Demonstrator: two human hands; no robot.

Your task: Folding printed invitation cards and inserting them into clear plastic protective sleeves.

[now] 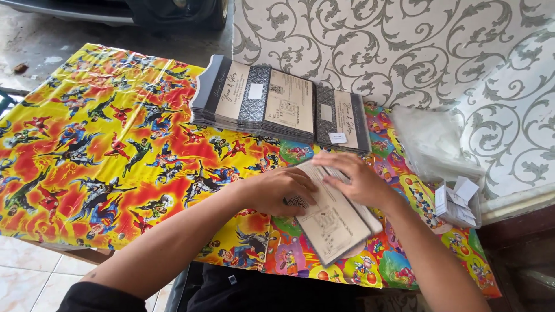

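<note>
Beyond your fingers the bright cartoon-print tablecloth (104,144) carries a fanned stack of cards (272,104), and under your left hand (277,189) and right hand (355,180), both flat with fingers close together, lies the folded beige card (332,222), so you seem mid-fold, pressing the crease next.

Bare forearms, a black short sleeve at the left shoulder, dark trousers below.
</note>
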